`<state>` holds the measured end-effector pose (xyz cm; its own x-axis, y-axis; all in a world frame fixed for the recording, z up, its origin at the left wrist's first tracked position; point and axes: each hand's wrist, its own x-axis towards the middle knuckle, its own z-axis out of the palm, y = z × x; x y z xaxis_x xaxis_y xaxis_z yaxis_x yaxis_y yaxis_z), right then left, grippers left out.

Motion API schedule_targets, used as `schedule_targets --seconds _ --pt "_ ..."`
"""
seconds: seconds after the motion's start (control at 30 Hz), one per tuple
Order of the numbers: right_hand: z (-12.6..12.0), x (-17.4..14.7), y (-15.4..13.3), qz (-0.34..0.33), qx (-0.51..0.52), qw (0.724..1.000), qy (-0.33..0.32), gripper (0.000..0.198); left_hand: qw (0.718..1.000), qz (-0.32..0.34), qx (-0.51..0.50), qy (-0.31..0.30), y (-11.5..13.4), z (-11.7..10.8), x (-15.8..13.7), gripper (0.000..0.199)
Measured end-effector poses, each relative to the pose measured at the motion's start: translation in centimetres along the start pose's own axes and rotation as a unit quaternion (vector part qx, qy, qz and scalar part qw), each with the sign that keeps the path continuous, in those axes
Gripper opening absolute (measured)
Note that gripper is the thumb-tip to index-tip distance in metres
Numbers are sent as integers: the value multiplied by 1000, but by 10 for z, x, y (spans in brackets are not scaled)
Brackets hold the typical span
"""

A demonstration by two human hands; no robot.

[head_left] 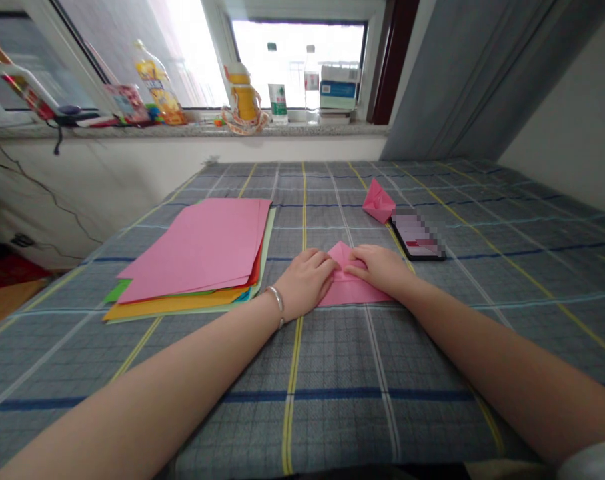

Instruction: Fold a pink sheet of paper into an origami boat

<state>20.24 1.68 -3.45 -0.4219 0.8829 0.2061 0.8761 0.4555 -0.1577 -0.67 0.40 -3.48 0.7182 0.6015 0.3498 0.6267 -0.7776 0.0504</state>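
A sheet of pink paper (355, 293) lies on the checked cloth in front of me, folded to a peak at its far edge with a straight band along the near side. My left hand (306, 281), a silver bangle at its wrist, is closed on the paper's left part with the fingers curled together. From the other side my right hand (382, 265) grips the right part, its thumb pointing left across the fold. Both hands hide the paper's side edges. Beyond the right hand stands a folded pink paper piece (379, 201) with a pointed top.
Left of my hands lies a stack of coloured paper (197, 250), pink on top. A phone (417, 237) rests to the right, touching or nearly touching the folded piece. Bottles, a yellow cup (243, 97) and boxes (338, 87) line the windowsill (312, 129) behind the plaid-covered surface (242, 427).
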Motion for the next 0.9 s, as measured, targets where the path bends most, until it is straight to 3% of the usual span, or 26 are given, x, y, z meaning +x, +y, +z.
schedule_targets --seconds 0.17,0.27,0.37,0.47,0.67,0.77,0.9 --pt "-3 -1 -2 22 -1 1000 6 22 997 23 -40 -62 -1 1 0 35" --pt "-5 -3 1 57 -2 998 7 22 991 37 -56 -115 -2 -1 -1 53" --pt "-10 -6 11 96 16 995 1 18 986 37 -51 -152 -1 -1 -1 57" --pt "-16 -11 25 117 86 989 -22 15 986 35 -41 -161 1 -2 1 58" --pt "-25 -19 53 144 176 971 -68 28 985 63 -11 -160 2 -3 3 57" --pt "-27 -22 59 182 247 944 -118 33 985 68 0 -157 3 -3 3 60" --pt "-32 -23 56 218 307 914 -148 25 982 73 -3 -171 4 -5 5 64"
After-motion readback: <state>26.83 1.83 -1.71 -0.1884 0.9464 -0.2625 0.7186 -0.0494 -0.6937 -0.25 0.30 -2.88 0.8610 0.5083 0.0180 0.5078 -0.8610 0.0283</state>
